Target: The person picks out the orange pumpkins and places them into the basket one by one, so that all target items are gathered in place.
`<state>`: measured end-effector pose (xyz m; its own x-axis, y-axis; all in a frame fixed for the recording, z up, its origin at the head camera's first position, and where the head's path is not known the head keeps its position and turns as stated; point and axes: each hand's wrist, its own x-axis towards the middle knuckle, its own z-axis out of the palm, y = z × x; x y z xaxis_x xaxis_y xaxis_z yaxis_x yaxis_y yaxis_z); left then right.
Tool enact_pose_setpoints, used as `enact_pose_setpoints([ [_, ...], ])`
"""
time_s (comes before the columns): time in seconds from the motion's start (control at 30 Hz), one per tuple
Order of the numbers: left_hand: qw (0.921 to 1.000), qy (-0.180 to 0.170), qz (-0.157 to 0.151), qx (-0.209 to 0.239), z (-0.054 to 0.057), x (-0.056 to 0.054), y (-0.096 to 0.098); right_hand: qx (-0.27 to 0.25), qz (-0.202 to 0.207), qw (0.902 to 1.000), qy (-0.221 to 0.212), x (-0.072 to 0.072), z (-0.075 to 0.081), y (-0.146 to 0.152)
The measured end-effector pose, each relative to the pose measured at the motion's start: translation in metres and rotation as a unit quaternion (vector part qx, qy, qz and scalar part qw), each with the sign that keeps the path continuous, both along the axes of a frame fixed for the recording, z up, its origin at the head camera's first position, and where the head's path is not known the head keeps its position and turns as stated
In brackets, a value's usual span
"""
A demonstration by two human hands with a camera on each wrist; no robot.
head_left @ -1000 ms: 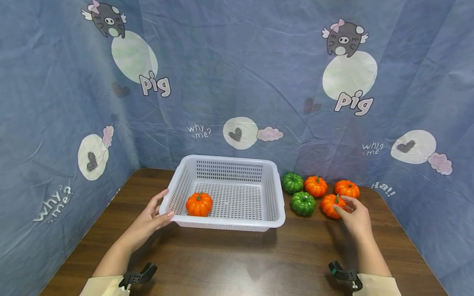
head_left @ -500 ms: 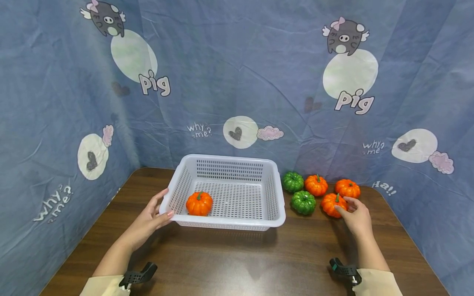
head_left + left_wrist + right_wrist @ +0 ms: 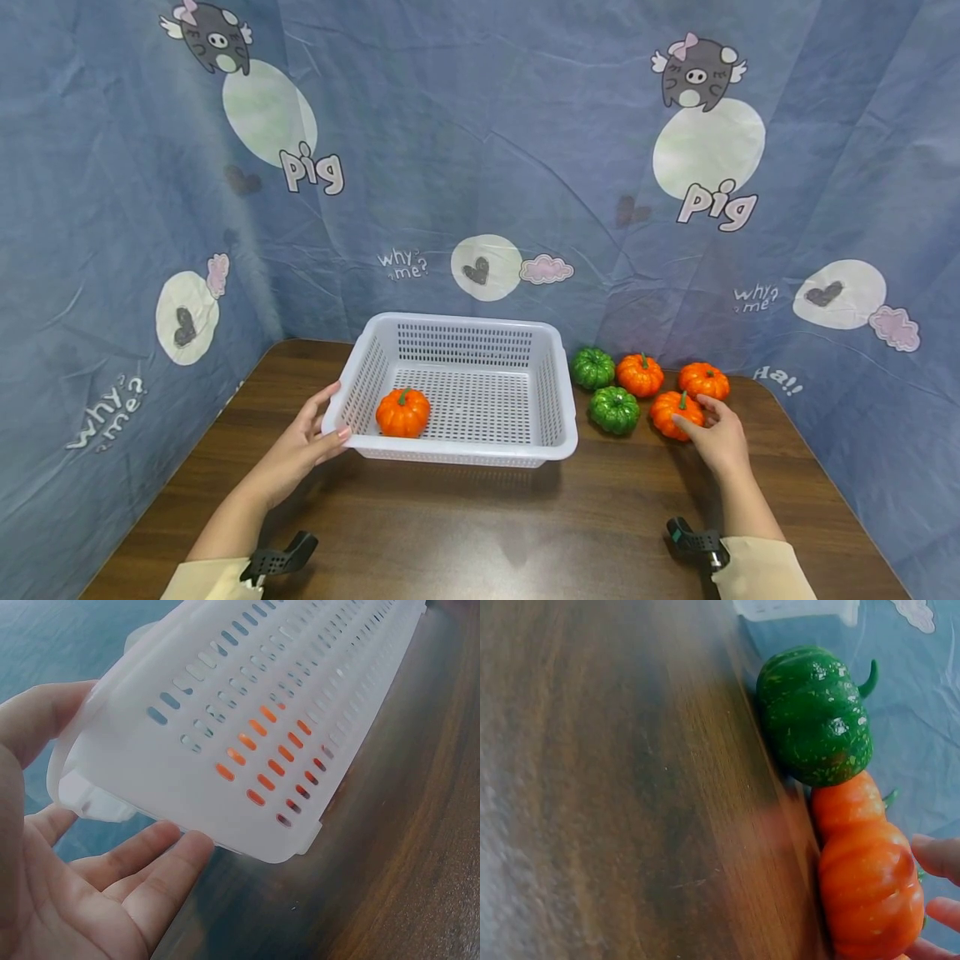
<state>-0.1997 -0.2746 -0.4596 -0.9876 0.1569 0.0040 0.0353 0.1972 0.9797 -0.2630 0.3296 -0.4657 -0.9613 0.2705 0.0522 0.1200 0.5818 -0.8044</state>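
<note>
My left hand (image 3: 298, 450) grips the left front corner of a white perforated plastic basket (image 3: 461, 448). In the left wrist view its thumb goes over the rim, and fingers (image 3: 169, 866) lie along the outer wall. One small orange pumpkin (image 3: 402, 413) sits inside, at the basket's front left. My right hand (image 3: 722, 437) is at another orange pumpkin (image 3: 670, 416) on the table, thumb and fingers spread loosely at its right side. Seen from the right wrist, fingertips (image 3: 937, 855) come right up to that pumpkin (image 3: 874, 892), with a green pumpkin (image 3: 814, 716) beyond it.
Two green pumpkins stand right of the basket, the front one (image 3: 615, 410) beside my right hand's pumpkin. Two more orange pumpkins, one in the back row (image 3: 640, 376) and one at the far right (image 3: 703, 382), stand behind. A blue printed cloth (image 3: 487, 150) surrounds the brown wooden table (image 3: 480, 533).
My right hand has shifted slightly at the orange pumpkin, its thumb a little further left over it. That pumpkin, the basket and my left hand have stayed in place.
</note>
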Motion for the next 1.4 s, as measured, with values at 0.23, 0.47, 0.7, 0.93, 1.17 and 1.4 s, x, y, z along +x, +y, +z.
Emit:
enact_pose_setpoints([
  [0.23, 1.0000, 0.003, -0.001, 0.003, -0.001, 0.000, 0.000, -0.008, 0.023, 0.9995, -0.021, -0.006, -0.003, 0.002],
  [0.47, 1.0000, 0.003, -0.004, 0.006, -0.001, 0.001, 0.000, -0.010, 0.041, 0.9984, -0.038, -0.006, -0.002, 0.002],
  [0.7, 0.9999, 0.003, -0.006, 0.012, -0.001, 0.000, 0.000, -0.014, 0.045, 0.9981, -0.039, -0.006, -0.003, 0.003],
  [0.93, 0.9999, 0.004, -0.005, 0.013, -0.002, 0.000, 0.000, -0.017, 0.045, 0.9982, -0.035, -0.007, -0.004, 0.004],
  [1.17, 0.9998, 0.008, -0.008, 0.017, -0.002, 0.000, 0.000, -0.024, 0.052, 0.9977, -0.035, -0.005, 0.000, 0.003],
  [1.4, 0.9996, 0.010, -0.016, 0.020, -0.001, 0.000, -0.001, -0.013, 0.050, 0.9985, -0.020, 0.001, 0.008, 0.000],
])
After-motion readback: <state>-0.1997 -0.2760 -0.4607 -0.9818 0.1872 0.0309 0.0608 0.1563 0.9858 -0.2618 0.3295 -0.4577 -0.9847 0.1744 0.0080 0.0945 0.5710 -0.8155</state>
